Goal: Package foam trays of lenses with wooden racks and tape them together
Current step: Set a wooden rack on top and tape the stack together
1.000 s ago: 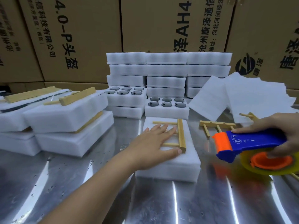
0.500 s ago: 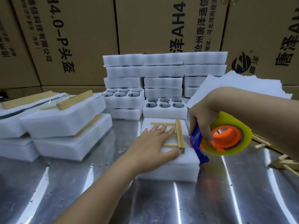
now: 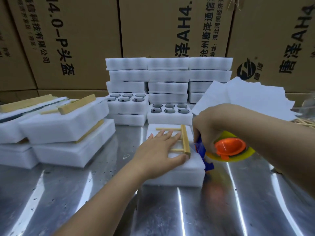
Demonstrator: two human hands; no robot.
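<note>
— Cardboard boxes (image 3: 85,40) wall off the back, shiny steel surface (image 3: 221,210) up front, and we've got the foam tray (image 3: 179,176) sitting centre, close to us, wooden rack (image 3: 185,140) on top. Where are we at?

— Taping's about to start, we reckon. Our left hand (image 3: 158,150) lies flat over the rack's rungs, fingers straight, thumb by the near end of the bar, pinning it down. Our right hand (image 3: 204,126) has its fingers curled round the tape dispenser (image 3: 228,147), blue mouth right at the tray's right edge.

— Which way does the tape run then?

— Rack's long bar goes near-to-far along the tray's right side, just beside the dispenser. We'd guess the tape crosses it right to left, straight toward our left hand, so that hand likely has to shift.

— Other trays (image 3: 168,74)?

— Stacked behind, well apart; two open ones show lenses (image 3: 169,110).
</note>
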